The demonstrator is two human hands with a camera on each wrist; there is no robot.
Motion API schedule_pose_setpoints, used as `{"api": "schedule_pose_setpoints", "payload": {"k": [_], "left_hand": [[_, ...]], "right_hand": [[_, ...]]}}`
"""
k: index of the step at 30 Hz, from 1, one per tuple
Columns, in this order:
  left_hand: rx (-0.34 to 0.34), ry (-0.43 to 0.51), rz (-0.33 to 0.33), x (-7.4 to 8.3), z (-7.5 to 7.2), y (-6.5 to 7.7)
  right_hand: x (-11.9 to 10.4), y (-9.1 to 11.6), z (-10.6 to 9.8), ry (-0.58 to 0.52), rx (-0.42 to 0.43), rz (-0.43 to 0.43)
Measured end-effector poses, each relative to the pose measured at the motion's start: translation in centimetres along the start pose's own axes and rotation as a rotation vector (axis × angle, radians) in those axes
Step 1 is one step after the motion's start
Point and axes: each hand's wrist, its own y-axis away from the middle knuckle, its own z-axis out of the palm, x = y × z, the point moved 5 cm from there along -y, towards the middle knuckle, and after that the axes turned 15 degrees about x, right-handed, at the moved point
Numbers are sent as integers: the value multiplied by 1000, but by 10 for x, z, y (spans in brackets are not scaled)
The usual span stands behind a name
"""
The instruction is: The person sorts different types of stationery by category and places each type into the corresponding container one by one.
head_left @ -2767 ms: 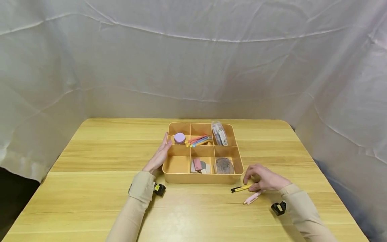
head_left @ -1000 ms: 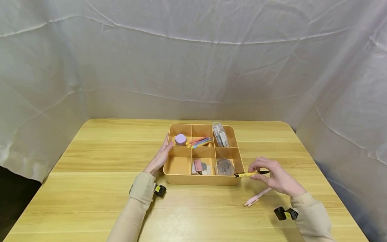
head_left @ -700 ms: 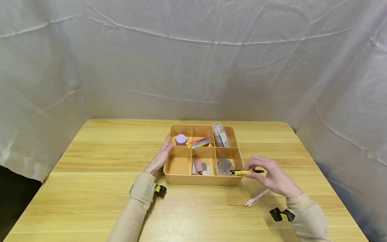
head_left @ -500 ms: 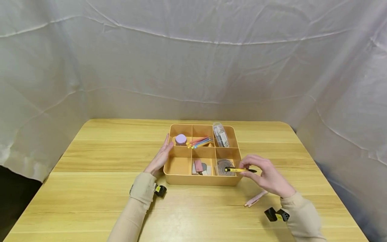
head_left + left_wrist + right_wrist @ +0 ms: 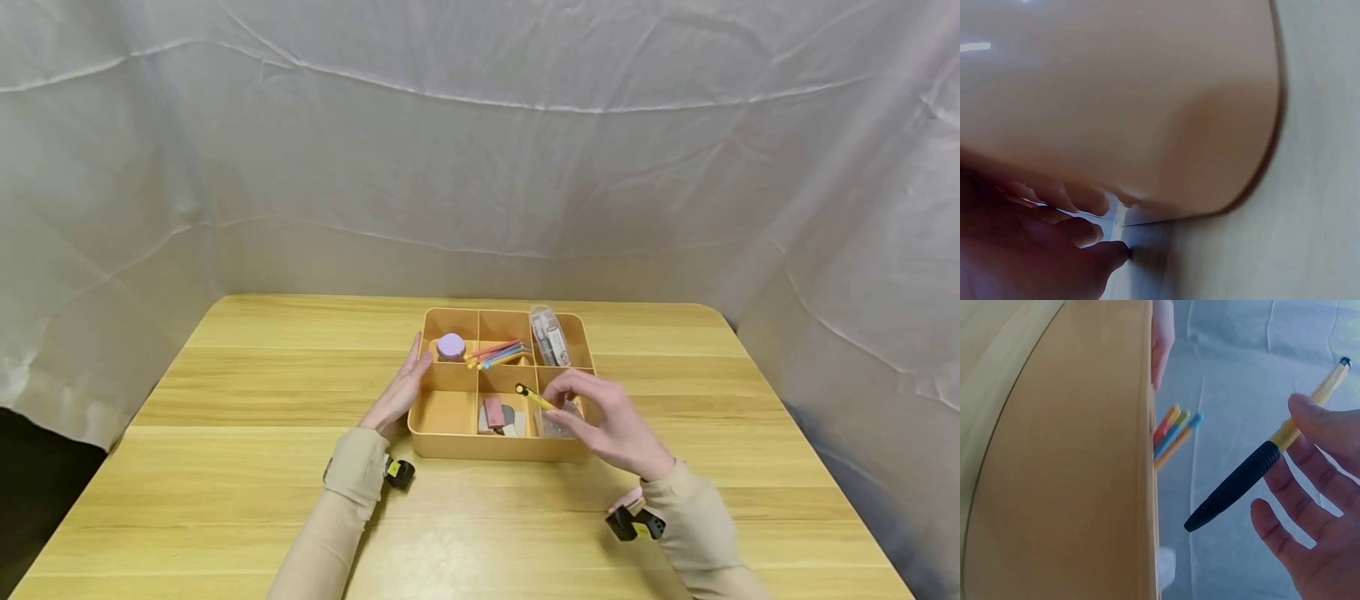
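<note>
An orange-tan box (image 5: 495, 448), divided into compartments, stands on the wooden table. My left hand (image 5: 397, 392) rests along its left outer wall, fingers straight and thumb at the rim. My right hand (image 5: 607, 421) pinches a yellow-and-black pen (image 5: 534, 398) between thumb and fingers, over the front right and middle compartments. In the right wrist view, the pen's black grip (image 5: 1235, 484) points down and away from the fingers, above the box wall's edge. Below the hand lies a clear round item (image 5: 557, 427), partly hidden.
The back compartments hold a purple-lidded round container (image 5: 452, 347), several coloured sticks (image 5: 495, 357) and a clear case (image 5: 550, 336). A pink block (image 5: 494, 412) lies in the front middle one. Beside the right wrist, a pink pen (image 5: 628, 498) is mostly covered. Grey cloth (image 5: 480, 167) hangs behind.
My right hand has picked the yellow-and-black pen up from the table and carried it left over the box. The left hand stays at the box; the pink pen stays on the table.
</note>
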Motion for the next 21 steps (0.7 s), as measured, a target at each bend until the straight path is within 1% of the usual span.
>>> {"api": "schedule_pose_setpoints", "payload": {"k": [9,13,17,21], "left_hand": [[4,8,-18,-1,0,2],[1,14,-13,1,1,2],[2,24,-19,1,1,1],[6,28,-24,-1,1,0]], "right_hand": [[-9,-16,27,-70,83,1],[-12,-20,40,-64,115,-17],[-15,-22,52,-49,135,-36],[-20,-22,65,-50,121,-61]]}}
